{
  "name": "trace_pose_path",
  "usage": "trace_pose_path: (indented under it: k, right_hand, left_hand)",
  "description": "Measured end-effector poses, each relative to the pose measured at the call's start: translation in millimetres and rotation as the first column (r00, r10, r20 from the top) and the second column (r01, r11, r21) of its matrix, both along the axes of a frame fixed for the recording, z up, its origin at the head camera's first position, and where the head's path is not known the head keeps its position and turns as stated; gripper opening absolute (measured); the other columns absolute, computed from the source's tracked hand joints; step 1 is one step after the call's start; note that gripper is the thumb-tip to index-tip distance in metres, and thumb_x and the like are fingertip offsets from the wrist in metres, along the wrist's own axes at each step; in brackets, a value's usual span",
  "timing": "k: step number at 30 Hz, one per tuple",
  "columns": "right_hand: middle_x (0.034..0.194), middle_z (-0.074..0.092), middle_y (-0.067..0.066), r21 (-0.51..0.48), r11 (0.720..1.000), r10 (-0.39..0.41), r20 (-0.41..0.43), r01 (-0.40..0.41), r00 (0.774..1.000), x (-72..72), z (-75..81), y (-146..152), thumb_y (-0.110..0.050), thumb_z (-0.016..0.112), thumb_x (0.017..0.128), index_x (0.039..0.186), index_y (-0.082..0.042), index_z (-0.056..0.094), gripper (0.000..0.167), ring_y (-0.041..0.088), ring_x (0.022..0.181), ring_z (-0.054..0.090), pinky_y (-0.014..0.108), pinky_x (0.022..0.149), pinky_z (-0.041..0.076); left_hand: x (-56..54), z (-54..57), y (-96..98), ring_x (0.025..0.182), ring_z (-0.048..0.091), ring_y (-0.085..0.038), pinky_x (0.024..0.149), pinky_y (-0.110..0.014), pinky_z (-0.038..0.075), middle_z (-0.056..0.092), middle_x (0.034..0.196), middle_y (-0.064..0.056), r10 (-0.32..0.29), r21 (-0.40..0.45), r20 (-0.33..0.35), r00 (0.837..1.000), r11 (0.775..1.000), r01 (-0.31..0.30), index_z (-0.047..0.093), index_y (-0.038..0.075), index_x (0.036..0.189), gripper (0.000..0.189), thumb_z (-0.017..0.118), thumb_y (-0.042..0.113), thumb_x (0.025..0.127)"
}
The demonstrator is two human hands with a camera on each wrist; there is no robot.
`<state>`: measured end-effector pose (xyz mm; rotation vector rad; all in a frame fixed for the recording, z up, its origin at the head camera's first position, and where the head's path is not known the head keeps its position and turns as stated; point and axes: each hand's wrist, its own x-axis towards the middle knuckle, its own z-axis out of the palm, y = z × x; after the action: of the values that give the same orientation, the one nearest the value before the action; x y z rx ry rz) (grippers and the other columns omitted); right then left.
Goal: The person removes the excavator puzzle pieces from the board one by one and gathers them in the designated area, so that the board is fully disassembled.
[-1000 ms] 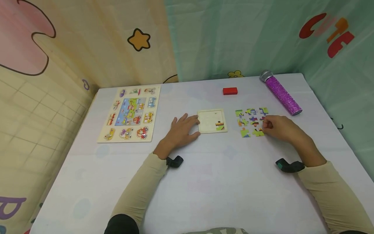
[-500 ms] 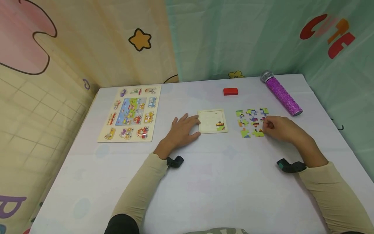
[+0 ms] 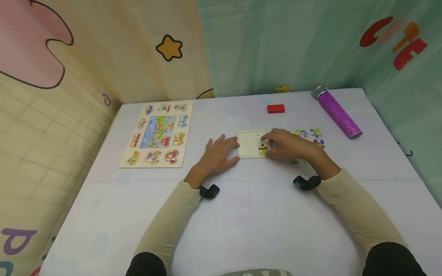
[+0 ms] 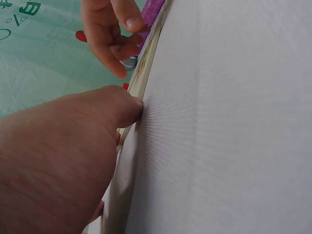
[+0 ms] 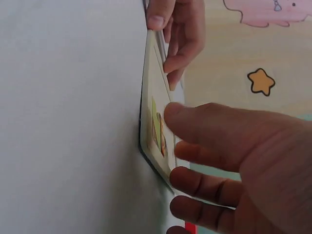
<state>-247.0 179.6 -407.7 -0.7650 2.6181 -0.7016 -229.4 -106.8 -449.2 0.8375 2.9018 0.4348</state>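
A small pale wooden puzzle board lies flat mid-table, with a red-and-green picture piece in its lower right corner. At its left edge my left hand rests with fingers spread; thumb and fingertips touch the frame, as the right wrist view confirms. My right hand hovers over the board's right side, its thumb and index tips beside the fitted piece. Its fingers are loosely extended in the right wrist view, with nothing visible between them. Loose jigsaw pieces lie right of the board, several partly hidden beneath my right hand.
A larger wooden vehicle puzzle board lies at the left. Behind the small board sits a red block. A glittery purple microphone lies at the back right. Printed curtains stand behind the white table.
My right hand has moved left, from the loose jigsaw pieces to the right side of the small board. My left hand stays at the board's left edge.
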Motion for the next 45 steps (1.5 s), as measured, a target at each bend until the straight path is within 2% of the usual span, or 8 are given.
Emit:
trace_pose_path:
  k: [5,16,24,29,32,36,41,45]
  right_hand:
    - [0.100,0.059,0.006,0.090,0.996,-0.017,0.042,0.013,0.999,-11.4,-1.8,-11,-0.016,0.080,0.088,0.120,-0.009,0.068,0.035,0.025,0.094,0.054,0.039,0.084,0.051]
    - [0.101,0.056,0.009,0.015,1.000,-0.005,0.123,0.004,0.992,-19.1,-0.6,-8,-0.009,0.082,0.084,0.111,-0.010,0.059,0.036,0.026,0.094,0.052,0.038,0.082,0.048]
    - [0.096,0.062,0.003,-0.058,0.997,0.042,0.024,-0.040,0.999,-13.3,0.8,3,-0.008,0.067,0.098,0.114,-0.015,0.059,0.020,0.023,0.089,0.056,0.038,0.080,0.051]
    - [0.101,0.067,0.006,-0.211,0.978,-0.014,-0.068,-0.001,0.998,-8.0,8.6,29,-0.009,0.063,0.101,0.114,-0.012,0.060,0.014,0.024,0.090,0.060,0.037,0.073,0.052]
    - [0.103,0.068,0.008,-0.250,0.966,-0.082,-0.088,0.058,0.993,-0.5,17.3,53,-0.008,0.063,0.101,0.114,-0.009,0.062,0.013,0.025,0.092,0.061,0.033,0.072,0.052]
    - [0.101,0.068,0.006,-0.225,0.959,-0.195,-0.085,0.172,0.977,14.5,21.4,89,-0.005,0.065,0.099,0.111,-0.008,0.064,0.012,0.023,0.092,0.058,0.026,0.073,0.049]
    - [0.094,0.066,0.007,-0.139,0.961,-0.241,-0.006,0.238,0.970,32.3,11.6,133,-0.001,0.066,0.096,0.107,-0.005,0.064,0.012,0.020,0.083,0.057,0.026,0.067,0.049]
    - [0.087,0.063,0.005,-0.082,0.959,-0.265,0.062,0.270,0.962,39.6,4.0,150,0.000,0.069,0.093,0.102,-0.002,0.060,0.012,0.019,0.077,0.053,0.027,0.064,0.047]
  left_hand:
    - [-0.9,-0.8,2.0,0.151,0.022,-0.033,0.114,-0.066,0.015,0.036,0.161,0.002,-0.003,-0.014,-0.001,1.000,1.000,0.003,0.054,0.021,0.143,0.049,0.058,0.045,0.101]
    - [-1.1,3.4,4.1,0.151,0.021,-0.032,0.115,-0.065,0.014,0.036,0.161,0.003,-0.004,-0.008,0.011,1.000,1.000,0.004,0.054,0.021,0.143,0.048,0.058,0.045,0.101]
    - [-0.8,1.5,3.9,0.151,0.022,-0.032,0.114,-0.066,0.014,0.036,0.161,0.003,-0.002,-0.009,-0.003,1.000,1.000,0.002,0.054,0.021,0.142,0.047,0.058,0.045,0.101]
    - [-1.1,1.6,4.3,0.151,0.021,-0.032,0.114,-0.066,0.014,0.036,0.161,0.002,-0.006,-0.010,-0.003,1.000,1.000,0.006,0.054,0.021,0.142,0.047,0.057,0.045,0.101]
    - [-1.3,2.6,4.4,0.151,0.021,-0.032,0.114,-0.066,0.015,0.035,0.161,0.002,-0.008,-0.013,-0.004,1.000,1.000,0.008,0.053,0.021,0.142,0.047,0.057,0.044,0.102]
    - [-1.3,3.0,3.8,0.151,0.021,-0.032,0.114,-0.065,0.014,0.035,0.162,0.002,-0.006,-0.017,0.003,1.000,1.000,0.007,0.053,0.021,0.143,0.048,0.057,0.044,0.102]
    - [-0.6,2.9,1.9,0.151,0.020,-0.033,0.114,-0.066,0.014,0.035,0.162,0.002,-0.006,-0.011,0.011,1.000,1.000,0.006,0.053,0.021,0.142,0.047,0.057,0.045,0.102]
    - [0.0,2.2,0.9,0.151,0.022,-0.033,0.114,-0.066,0.014,0.036,0.161,0.002,-0.002,-0.006,0.005,1.000,1.000,0.002,0.054,0.020,0.141,0.047,0.057,0.044,0.101]
